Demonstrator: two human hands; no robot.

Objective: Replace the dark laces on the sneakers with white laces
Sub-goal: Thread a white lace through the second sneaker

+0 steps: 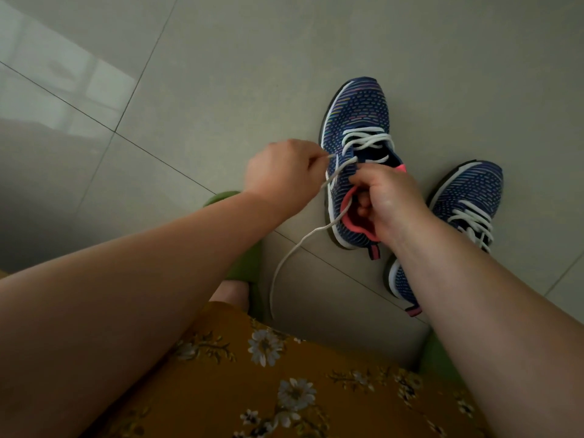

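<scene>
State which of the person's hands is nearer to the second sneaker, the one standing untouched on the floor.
Right. The right hand grips the collar of the near sneaker, just beside the second sneaker. The left hand pinches the white lace on the far side.

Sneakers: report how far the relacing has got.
Done: the right sneaker already carries white lacing. In hand: the left sneaker has white crossings low down; the left hand pinches the white lace, the right hand grips the collar. Left: the top eyelets and tying. No dark laces are in view.
</scene>
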